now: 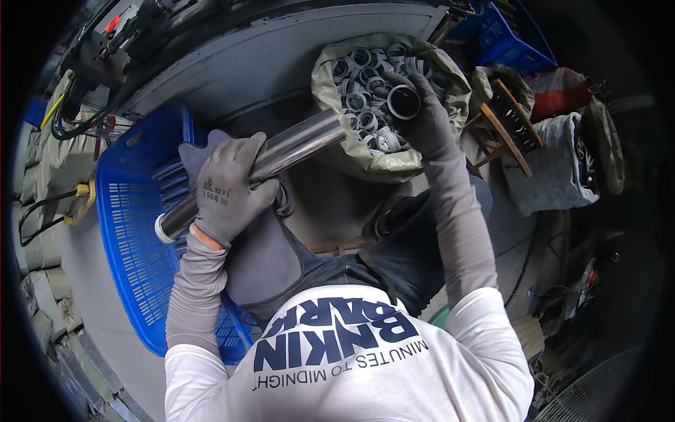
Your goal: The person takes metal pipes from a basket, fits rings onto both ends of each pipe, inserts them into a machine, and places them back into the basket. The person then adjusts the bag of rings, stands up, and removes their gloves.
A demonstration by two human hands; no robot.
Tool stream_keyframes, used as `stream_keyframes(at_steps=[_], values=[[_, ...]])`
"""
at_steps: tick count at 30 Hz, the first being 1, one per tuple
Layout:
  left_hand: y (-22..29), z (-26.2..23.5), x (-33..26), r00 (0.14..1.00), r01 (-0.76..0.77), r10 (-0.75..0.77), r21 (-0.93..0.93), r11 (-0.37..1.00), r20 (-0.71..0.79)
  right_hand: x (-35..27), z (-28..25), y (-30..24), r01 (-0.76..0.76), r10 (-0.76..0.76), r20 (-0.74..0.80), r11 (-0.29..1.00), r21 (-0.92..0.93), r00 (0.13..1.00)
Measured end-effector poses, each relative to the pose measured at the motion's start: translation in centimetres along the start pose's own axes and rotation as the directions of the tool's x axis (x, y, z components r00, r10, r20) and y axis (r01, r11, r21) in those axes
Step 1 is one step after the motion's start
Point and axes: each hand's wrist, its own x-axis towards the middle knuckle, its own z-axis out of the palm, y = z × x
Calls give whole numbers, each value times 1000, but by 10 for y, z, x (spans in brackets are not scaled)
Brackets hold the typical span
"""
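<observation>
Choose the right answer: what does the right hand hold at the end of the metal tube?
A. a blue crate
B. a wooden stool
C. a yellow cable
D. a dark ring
D: the gloved right hand holds a dark ring at the end of the tube, over the sack full of rings.

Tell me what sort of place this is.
Probably a small factory or metalwork shop floor. Gloved hands hold a shiny metal tube over a sack full of grey rings, with a blue plastic crate of tubes alongside and machinery behind.
</observation>
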Motion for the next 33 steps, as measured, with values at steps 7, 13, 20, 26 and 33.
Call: stream_keyframes(at_steps=[7, 13, 20, 26, 33], values=[[9, 4, 1, 999, -22, 21, -40, 999, -34, -25, 81, -22, 194, -177, -140, 974, 120, 974], [9, 7, 0, 999, -34, 34, 14, 999, -34, -26, 72, -13, 300, -337, 33, 786, -541, 941], [15, 12, 3, 1000, -21, 21, 9, 1000, 20, -22, 93, 10, 387, -534, -4, 619, -683, 846], [13, 14, 5, 997, -41, 40, 22, 999, 63, -19, 96, -6, 448, -556, 55, 603, -660, 829], [16, 14, 6, 991, -85, 80, 43, 995, 108, -24, 108, -4, 205, -262, -178, 936, -286, 949]])
